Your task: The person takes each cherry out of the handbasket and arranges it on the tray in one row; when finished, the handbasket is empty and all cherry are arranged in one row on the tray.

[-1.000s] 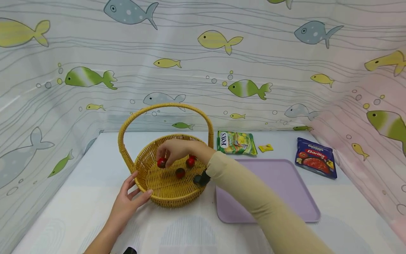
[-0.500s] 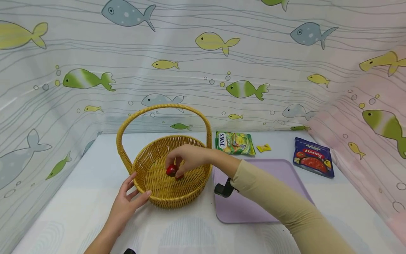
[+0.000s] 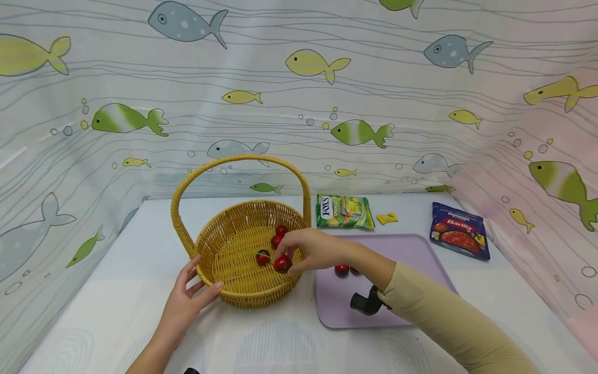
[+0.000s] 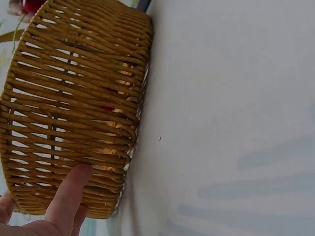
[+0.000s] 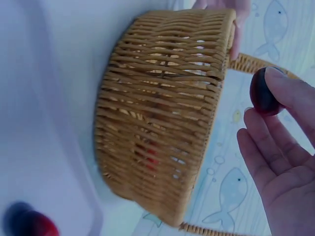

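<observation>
A small dark-red round fruit is pinched between the thumb and fingertips of my right hand. In the right wrist view this fruit is above the rim, near the basket's right side. Three similar fruits lie inside the yellow-brown wicker basket, one partly hidden by the hand. My left hand rests at the basket's front left, its spread fingers touching the rim. The left wrist view has one finger pressed against the woven outer wall.
A lilac tray right of the basket bears dark-red fruits, partly hidden by my right arm. Behind it lie a green Fox's candy bag and a yellow wrapped candy. A blue Barilla pouch is at the far right.
My right hand has moved right and slightly nearer with the fruit, from the basket's middle to its right rim. Fruits on the tray have come into sight. The left hand has stayed put.
</observation>
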Demonstrator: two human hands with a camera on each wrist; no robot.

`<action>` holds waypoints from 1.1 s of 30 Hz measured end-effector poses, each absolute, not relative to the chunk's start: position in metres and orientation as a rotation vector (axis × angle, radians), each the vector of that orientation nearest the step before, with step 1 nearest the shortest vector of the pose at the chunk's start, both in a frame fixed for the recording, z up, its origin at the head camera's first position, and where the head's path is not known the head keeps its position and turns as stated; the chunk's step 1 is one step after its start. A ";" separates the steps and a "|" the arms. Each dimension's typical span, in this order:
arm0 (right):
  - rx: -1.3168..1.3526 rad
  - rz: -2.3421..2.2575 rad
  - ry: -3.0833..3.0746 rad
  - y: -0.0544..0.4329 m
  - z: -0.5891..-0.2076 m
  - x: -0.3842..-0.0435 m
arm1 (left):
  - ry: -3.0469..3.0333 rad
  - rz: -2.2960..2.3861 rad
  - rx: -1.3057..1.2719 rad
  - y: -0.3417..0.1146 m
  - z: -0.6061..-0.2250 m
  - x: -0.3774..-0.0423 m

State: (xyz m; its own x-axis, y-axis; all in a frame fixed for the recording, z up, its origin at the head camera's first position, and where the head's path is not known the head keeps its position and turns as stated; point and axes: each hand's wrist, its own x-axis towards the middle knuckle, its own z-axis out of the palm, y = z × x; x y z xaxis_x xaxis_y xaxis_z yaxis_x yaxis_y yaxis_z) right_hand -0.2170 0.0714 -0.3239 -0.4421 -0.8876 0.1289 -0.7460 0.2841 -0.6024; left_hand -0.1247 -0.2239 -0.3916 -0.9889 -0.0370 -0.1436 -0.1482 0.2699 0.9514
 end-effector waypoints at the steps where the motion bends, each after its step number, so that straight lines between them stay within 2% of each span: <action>1: -1.508 -0.904 2.329 0.075 -0.325 -0.215 | 2.428 1.836 -0.177 -0.224 -0.392 -0.124; 10: -1.440 -1.068 2.368 0.114 -0.330 -0.203 | 2.404 1.870 -0.172 -0.223 -0.392 -0.124; 33: -0.994 -1.151 2.588 0.192 -0.362 -0.199 | 2.395 1.886 -0.173 -0.223 -0.392 -0.124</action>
State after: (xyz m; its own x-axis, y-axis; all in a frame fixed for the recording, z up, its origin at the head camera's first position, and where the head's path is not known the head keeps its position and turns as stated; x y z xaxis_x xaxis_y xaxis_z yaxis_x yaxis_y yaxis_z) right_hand -0.1987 0.1922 -0.3619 -0.7721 -0.6216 0.1324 -0.5147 0.4894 -0.7040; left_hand -0.1237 -0.2226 -0.3916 -0.9897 -0.0341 -0.1387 -0.1429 0.2317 0.9622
